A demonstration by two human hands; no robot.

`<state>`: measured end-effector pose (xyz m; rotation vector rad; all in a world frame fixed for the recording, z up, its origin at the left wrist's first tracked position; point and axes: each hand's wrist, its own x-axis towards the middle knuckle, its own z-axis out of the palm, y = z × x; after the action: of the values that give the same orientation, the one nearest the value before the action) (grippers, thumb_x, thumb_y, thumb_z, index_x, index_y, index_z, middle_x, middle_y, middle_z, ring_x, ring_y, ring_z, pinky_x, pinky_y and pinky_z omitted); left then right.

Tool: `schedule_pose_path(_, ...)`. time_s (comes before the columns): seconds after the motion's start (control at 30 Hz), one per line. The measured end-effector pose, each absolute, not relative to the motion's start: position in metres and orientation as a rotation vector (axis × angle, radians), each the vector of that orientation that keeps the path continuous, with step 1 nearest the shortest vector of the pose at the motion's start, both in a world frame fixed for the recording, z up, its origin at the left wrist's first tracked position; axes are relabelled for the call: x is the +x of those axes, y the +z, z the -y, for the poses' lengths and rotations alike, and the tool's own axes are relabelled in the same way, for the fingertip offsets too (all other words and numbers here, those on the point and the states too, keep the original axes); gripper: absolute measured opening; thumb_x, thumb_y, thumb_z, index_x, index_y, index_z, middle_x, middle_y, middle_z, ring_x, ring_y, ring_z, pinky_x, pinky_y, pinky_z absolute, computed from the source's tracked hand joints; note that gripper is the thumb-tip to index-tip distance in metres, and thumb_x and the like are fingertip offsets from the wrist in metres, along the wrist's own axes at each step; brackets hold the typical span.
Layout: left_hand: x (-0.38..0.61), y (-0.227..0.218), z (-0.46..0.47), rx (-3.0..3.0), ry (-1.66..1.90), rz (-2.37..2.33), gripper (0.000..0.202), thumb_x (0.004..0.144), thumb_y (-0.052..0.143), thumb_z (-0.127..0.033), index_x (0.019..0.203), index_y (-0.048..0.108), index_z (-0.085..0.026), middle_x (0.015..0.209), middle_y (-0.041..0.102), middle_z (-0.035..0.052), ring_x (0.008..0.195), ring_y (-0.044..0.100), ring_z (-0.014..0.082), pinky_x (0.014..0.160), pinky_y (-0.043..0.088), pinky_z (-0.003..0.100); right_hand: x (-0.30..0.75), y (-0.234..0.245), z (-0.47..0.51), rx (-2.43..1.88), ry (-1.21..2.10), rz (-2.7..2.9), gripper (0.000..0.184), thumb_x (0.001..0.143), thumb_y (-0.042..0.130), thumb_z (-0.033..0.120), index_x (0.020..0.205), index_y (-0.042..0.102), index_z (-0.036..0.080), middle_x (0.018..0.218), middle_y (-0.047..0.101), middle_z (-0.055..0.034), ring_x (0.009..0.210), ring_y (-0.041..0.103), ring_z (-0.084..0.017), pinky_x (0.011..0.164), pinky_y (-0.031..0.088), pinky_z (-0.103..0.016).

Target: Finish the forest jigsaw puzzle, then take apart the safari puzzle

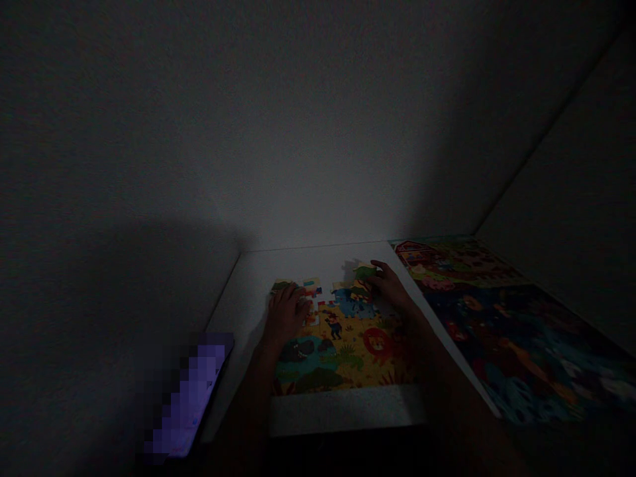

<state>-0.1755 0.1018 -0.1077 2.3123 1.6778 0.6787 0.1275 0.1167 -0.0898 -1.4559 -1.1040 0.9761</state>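
Note:
A jigsaw puzzle (pixel 348 361) with animals, among them a red-maned lion and a blue elephant, lies on a white table. Its lower part is joined, while gaps show along the upper edge. My left hand (pixel 287 311) rests on the upper left of the puzzle, fingers stretched out over the pieces. At the upper right, my right hand (pixel 390 286) grips a puzzle piece (pixel 365 271) with a green treetop on it, raised a little over the puzzle's edge. A loose-looking piece (pixel 312 286) sits just right of my left fingertips.
On the right lie a farm picture (pixel 447 262) and a dark picture with animals (pixel 517 351). A lit screen (pixel 193 397), blurred into blocks, stands at the left. Walls (pixel 318 132) close off the table's back and sides. The light is dim.

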Motion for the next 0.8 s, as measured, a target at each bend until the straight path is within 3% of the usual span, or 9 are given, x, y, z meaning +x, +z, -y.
schedule_pose_path(0.17, -0.178, -0.108, -0.1, 2.358, 0.532, -1.776, 0.044, 0.097, 0.049, -0.038, 0.137, 0.058, -0.022, 0.153, 0.046, 0.0123, 0.142, 0.04, 0.0298, 0.118, 0.029, 0.052, 0.126, -0.092, -0.117, -1.435, 0.996, 1.097, 0.07, 0.064, 0.071, 0.034, 0.129, 0.051, 0.02, 0.096, 0.069, -0.0062, 0.076, 0.066, -0.021, 0.066, 0.053, -0.033)
schedule_pose_path(0.3, -0.181, -0.108, -0.104, 2.333, 0.378, -1.916, 0.053, 0.097, 0.046, -0.041, 0.145, 0.048, -0.019, 0.158, 0.036, 0.0148, 0.148, 0.029, 0.0325, 0.12, 0.017, 0.059, 0.126, -0.088, -0.118, -1.436, 0.904, 1.129, 0.07, 0.064, 0.073, 0.038, 0.129, 0.052, 0.022, 0.1, 0.068, -0.0074, 0.082, 0.067, -0.023, 0.072, 0.054, -0.036)
schedule_pose_path(0.43, -0.173, -0.105, -0.112, 2.302, 0.312, -1.979, 0.06, 0.098, 0.041, -0.046, 0.15, 0.042, -0.015, 0.159, 0.031, 0.0189, 0.149, 0.026, 0.0359, 0.119, 0.013, 0.062, 0.122, -0.086, -0.117, -1.408, 0.833, 1.164, 0.074, 0.065, 0.072, 0.039, 0.134, 0.048, 0.026, 0.103, 0.066, -0.0072, 0.079, 0.065, -0.021, 0.07, 0.055, -0.037)
schedule_pose_path(0.63, -0.159, -0.104, -0.13, 2.189, 0.462, -2.186, 0.057, 0.096, 0.043, -0.041, 0.144, 0.049, -0.011, 0.154, 0.039, 0.0232, 0.145, 0.033, 0.0392, 0.118, 0.017, 0.063, 0.112, -0.091, -0.116, -1.32, 0.799, 1.248, 0.081, 0.069, 0.068, 0.037, 0.144, 0.038, 0.033, 0.113, 0.062, -0.0047, 0.086, 0.064, -0.021, 0.073, 0.057, -0.039)
schedule_pose_path(0.8, -0.15, -0.101, -0.128, 2.258, 0.677, -1.955, 0.046, 0.097, 0.041, -0.031, 0.138, 0.056, -0.018, 0.153, 0.045, 0.0156, 0.143, 0.039, 0.0316, 0.119, 0.026, 0.055, 0.112, -0.096, -0.121, -1.344, 0.856, 1.227, 0.084, 0.065, 0.065, 0.03, 0.144, 0.037, 0.028, 0.113, 0.062, -0.0061, 0.086, 0.065, -0.02, 0.076, 0.056, -0.038)
